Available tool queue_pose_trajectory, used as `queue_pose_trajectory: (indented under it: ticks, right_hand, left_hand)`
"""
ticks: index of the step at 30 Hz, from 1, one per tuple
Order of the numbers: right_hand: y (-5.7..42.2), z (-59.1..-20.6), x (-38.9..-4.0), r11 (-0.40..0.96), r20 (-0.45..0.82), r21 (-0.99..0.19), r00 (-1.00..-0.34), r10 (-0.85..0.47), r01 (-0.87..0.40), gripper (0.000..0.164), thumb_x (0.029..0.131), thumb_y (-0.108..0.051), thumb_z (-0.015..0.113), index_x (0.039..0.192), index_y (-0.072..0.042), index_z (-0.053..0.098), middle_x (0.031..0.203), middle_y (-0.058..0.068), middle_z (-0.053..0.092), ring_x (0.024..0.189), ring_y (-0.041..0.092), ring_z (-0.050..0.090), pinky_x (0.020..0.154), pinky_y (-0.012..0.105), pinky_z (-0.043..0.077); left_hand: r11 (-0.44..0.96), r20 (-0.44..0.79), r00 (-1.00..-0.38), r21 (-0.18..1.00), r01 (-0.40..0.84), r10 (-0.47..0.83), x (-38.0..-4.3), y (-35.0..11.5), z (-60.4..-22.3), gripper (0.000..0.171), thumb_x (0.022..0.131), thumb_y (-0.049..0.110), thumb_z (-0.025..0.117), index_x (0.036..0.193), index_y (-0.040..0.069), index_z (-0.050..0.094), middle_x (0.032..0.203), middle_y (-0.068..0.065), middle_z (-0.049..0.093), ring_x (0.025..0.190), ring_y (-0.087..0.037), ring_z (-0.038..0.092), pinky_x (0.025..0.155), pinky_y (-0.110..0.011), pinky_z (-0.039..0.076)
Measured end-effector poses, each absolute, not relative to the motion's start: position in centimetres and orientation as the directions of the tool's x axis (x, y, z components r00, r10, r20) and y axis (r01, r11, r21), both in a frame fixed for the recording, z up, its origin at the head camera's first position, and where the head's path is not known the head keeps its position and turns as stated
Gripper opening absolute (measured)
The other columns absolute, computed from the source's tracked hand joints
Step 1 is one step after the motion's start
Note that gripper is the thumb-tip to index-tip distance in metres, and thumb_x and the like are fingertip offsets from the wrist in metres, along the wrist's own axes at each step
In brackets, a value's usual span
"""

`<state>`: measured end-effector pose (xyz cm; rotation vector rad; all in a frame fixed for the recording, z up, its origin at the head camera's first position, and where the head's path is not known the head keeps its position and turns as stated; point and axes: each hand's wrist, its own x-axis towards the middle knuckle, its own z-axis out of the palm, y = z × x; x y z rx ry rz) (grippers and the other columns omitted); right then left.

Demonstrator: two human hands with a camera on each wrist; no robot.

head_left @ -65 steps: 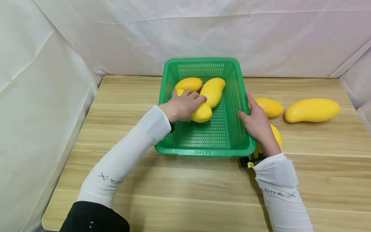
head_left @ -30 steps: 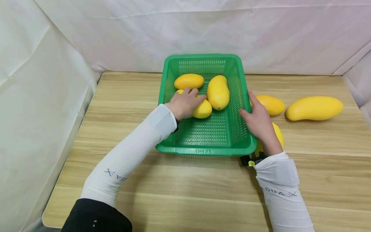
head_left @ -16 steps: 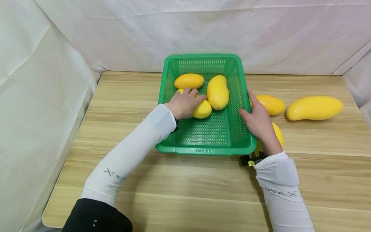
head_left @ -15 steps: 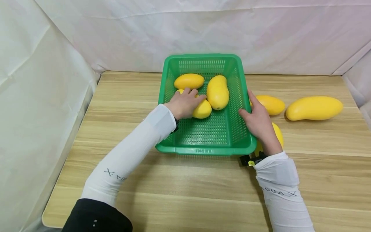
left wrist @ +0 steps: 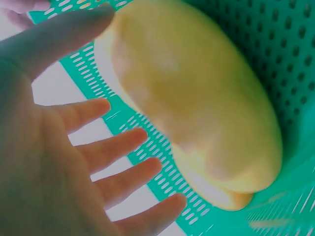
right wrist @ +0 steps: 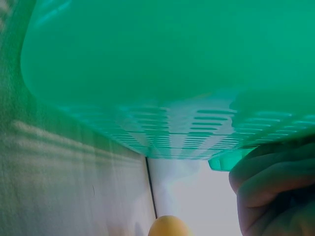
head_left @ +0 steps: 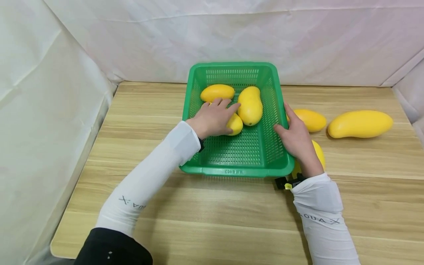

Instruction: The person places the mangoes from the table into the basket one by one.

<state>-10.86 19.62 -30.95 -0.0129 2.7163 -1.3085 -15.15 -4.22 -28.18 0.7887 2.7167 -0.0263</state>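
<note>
Three yellow mangoes lie in a green plastic basket (head_left: 246, 172). One mango (head_left: 236, 124) is under my left hand (head_left: 215, 117), which partly hides it in the head view. In the left wrist view, the fingers (left wrist: 120, 147) are spread and straight, apart from that mango (left wrist: 197, 93). Another mango (head_left: 217, 92) lies behind it, and a third mango (head_left: 250, 106) to its right. My right hand (head_left: 296, 138) grips the basket's right side, thumb over the rim and fingers curled outside, as the right wrist view shows.
On the wooden table (head_left: 232, 221), right of the basket, are a long yellow mango (head_left: 360, 124), a smaller mango (head_left: 311, 119) beside the right hand, and a mango (head_left: 318, 154) partly hidden by the right wrist. White cloth (head_left: 232, 33) hangs behind the table and along its sides.
The left hand's fingers have spread and come off the mango that they held. Earlier, the right mango in the basket shifted and turned upright beside it. The right hand stays on the rim.
</note>
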Motion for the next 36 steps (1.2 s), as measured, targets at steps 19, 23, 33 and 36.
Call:
queue_pose_trajectory:
  ticks: [19, 23, 33, 36]
  right_hand:
    - [19.8, -30.8, -11.0, 0.646, -0.104, -0.762, -0.992, -0.065, 0.037, 0.068, 0.096, -0.013, 0.047, 0.153, -0.018, 0.010, 0.099, 0.029, 0.064, 0.068, 0.025, 0.065, 0.057, 0.033, 0.055]
    - [19.9, -30.9, -11.1, 0.653, -0.103, -0.757, -0.993, -0.065, 0.036, 0.068, 0.096, -0.013, 0.047, 0.153, -0.017, 0.010, 0.099, 0.029, 0.064, 0.068, 0.025, 0.065, 0.057, 0.032, 0.054]
    - [20.2, -31.0, -11.1, 0.643, -0.111, -0.764, -0.992, -0.060, 0.047, 0.069, 0.096, -0.015, 0.047, 0.153, -0.018, 0.009, 0.097, 0.029, 0.063, 0.066, 0.023, 0.065, 0.055, 0.033, 0.056]
    - [20.3, -30.9, -11.1, 0.649, -0.111, -0.759, -0.992, -0.052, 0.050, 0.068, 0.096, -0.015, 0.047, 0.153, -0.016, 0.009, 0.094, 0.029, 0.064, 0.065, 0.023, 0.066, 0.053, 0.033, 0.056]
  left_hand:
    - [0.883, -0.142, -0.877, 0.182, 0.433, 0.459, -14.5, -6.9, -23.6, 0.066, 0.093, 0.049, 0.051, 0.148, 0.018, 0.031, 0.152, -0.010, 0.026, 0.136, -0.030, 0.023, 0.106, -0.052, 0.031]
    - [0.880, -0.119, -0.882, 0.207, 0.427, 0.456, -14.2, -7.9, -23.5, 0.066, 0.093, 0.047, 0.052, 0.147, 0.014, 0.033, 0.151, -0.012, 0.028, 0.135, -0.032, 0.024, 0.107, -0.051, 0.031]
    - [0.888, -0.084, -0.927, 0.331, 0.319, 0.365, -13.7, -11.4, -23.5, 0.067, 0.093, 0.046, 0.052, 0.148, 0.014, 0.030, 0.151, -0.010, 0.029, 0.135, -0.030, 0.026, 0.109, -0.050, 0.029]
    - [0.883, -0.069, -0.936, 0.362, 0.299, 0.345, -13.6, -12.3, -23.9, 0.068, 0.094, 0.046, 0.052, 0.149, 0.013, 0.029, 0.150, -0.011, 0.031, 0.135, -0.030, 0.028, 0.108, -0.051, 0.029]
